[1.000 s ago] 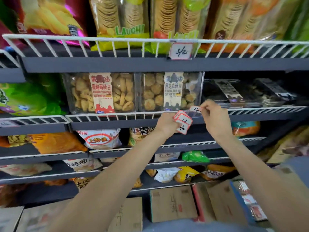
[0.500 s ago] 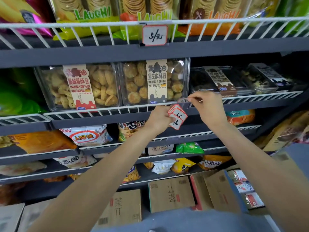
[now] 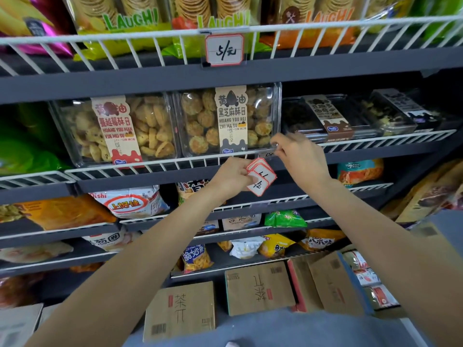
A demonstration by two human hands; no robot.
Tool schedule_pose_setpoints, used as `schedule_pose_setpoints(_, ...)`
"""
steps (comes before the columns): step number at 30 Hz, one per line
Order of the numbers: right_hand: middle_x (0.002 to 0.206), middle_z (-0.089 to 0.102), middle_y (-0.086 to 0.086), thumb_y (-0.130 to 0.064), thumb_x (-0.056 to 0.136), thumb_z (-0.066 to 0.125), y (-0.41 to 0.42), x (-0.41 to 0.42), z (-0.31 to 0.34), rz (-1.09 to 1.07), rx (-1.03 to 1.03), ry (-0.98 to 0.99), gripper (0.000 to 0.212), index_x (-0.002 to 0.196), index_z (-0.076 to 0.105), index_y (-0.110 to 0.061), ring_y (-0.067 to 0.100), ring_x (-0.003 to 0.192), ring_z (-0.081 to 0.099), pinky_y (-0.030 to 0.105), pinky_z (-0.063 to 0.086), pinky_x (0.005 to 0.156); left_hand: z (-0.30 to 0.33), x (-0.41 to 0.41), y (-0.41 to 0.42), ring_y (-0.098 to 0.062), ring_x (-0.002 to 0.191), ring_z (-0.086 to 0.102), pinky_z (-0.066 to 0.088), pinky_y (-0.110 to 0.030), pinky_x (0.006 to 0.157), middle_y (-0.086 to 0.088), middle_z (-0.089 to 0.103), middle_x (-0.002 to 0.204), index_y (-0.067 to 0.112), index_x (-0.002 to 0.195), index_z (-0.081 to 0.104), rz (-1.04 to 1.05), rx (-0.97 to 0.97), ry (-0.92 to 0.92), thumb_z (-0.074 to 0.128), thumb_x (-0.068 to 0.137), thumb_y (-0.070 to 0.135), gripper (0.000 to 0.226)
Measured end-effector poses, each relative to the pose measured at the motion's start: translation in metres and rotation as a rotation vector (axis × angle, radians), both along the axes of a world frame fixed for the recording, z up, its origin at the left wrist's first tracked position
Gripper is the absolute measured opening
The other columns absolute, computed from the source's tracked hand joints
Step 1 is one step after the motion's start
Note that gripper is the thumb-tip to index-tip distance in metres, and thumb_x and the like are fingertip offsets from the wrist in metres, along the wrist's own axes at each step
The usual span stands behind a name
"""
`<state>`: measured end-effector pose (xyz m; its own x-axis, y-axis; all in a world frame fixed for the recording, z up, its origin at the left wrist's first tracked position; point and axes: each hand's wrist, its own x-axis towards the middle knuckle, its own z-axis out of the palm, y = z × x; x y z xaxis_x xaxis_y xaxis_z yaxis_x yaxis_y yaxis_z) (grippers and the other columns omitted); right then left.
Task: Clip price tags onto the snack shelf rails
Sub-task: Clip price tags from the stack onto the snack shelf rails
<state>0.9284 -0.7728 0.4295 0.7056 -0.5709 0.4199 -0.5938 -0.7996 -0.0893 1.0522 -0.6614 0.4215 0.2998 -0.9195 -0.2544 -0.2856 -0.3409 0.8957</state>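
Note:
My left hand (image 3: 231,177) grips a small stack of red-bordered white price tags (image 3: 260,180) just below the second shelf's white wire rail (image 3: 160,165). My right hand (image 3: 299,156) pinches a single price tag (image 3: 266,154) against that rail, right under the clear box of sesame cookies (image 3: 226,121). This tag lies nearly edge-on and is partly hidden by my fingers. Another price tag reading 5 (image 3: 224,50) hangs clipped on the top shelf's wire rail (image 3: 100,37).
A second clear cookie box (image 3: 112,131) stands left of the sesame one, dark snack trays (image 3: 350,116) to the right. Lower shelves hold snack bags (image 3: 130,202). Cardboard boxes (image 3: 259,288) stand on the floor below.
The view has tilted up and closer to the shelves. My right hand has moved its tag up to the second rail by the sesame box, while my left hand keeps the stack beneath it.

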Motion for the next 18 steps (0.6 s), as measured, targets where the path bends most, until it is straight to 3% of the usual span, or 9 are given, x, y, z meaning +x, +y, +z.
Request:
schedule_pose_setpoints(3, 0.066, 0.061, 0.005, 0.004, 0.058, 0.079, 0.001, 0.0, -0.005, 0.05, -0.098, 0.037, 0.024, 0.073, 0.066, -0.011, 0.026, 0.066, 0.06, 0.024, 0.04, 0.045, 0.003, 0.001, 0.002, -0.013, 0.08, 0.064, 0.055, -0.018, 0.071, -0.017, 0.065, 0.102, -0.001, 0.113, 0.06, 0.049, 0.004, 0.218, 0.053, 0.089, -0.008, 0.026)
schedule_pose_setpoints(5, 0.069, 0.061, 0.006, 0.01, 0.049, 0.078, 0.002, -0.002, -0.01, 0.063, -0.122, 0.061, 0.031, 0.071, 0.067, -0.009, 0.027, 0.067, 0.061, 0.024, 0.042, 0.042, 0.004, 0.002, 0.003, -0.016, 0.084, 0.064, 0.055, -0.021, 0.074, -0.018, 0.065, 0.106, -0.002, 0.114, 0.058, 0.057, 0.017, 0.275, 0.053, 0.089, -0.007, 0.026)
schedule_pose_setpoints(9, 0.082, 0.063, 0.009, 0.014, 0.047, 0.076, 0.008, -0.007, -0.015, 0.057, -0.154, 0.1, 0.038, 0.079, 0.07, -0.005, 0.029, 0.075, 0.062, 0.022, 0.036, 0.04, 0.008, 0.003, 0.003, -0.021, 0.097, 0.061, 0.052, -0.028, 0.085, -0.022, 0.063, 0.114, -0.004, 0.117, 0.056, 0.06, 0.046, 0.305, 0.052, 0.09, -0.008, 0.028)
schedule_pose_setpoints(12, 0.083, 0.065, 0.008, 0.013, 0.047, 0.075, 0.008, -0.009, -0.019, 0.042, -0.211, 0.101, 0.043, 0.084, 0.07, -0.006, 0.028, 0.075, 0.063, 0.023, 0.039, 0.039, 0.008, 0.003, 0.002, -0.021, 0.095, 0.061, 0.05, -0.031, 0.09, -0.023, 0.063, 0.116, -0.004, 0.117, 0.056, 0.065, 0.05, 0.299, 0.052, 0.09, -0.008, 0.028)
schedule_pose_setpoints(18, 0.08, 0.064, 0.008, 0.013, 0.052, 0.068, 0.003, -0.011, -0.021, 0.094, -0.295, 0.061, 0.039, 0.083, 0.068, -0.01, 0.025, 0.065, 0.061, 0.022, 0.037, 0.041, 0.006, 0.001, 0.003, -0.014, 0.082, 0.063, 0.054, -0.019, 0.072, -0.023, 0.063, 0.115, -0.004, 0.116, 0.057, 0.072, 0.034, 0.295, 0.052, 0.09, -0.008, 0.027)
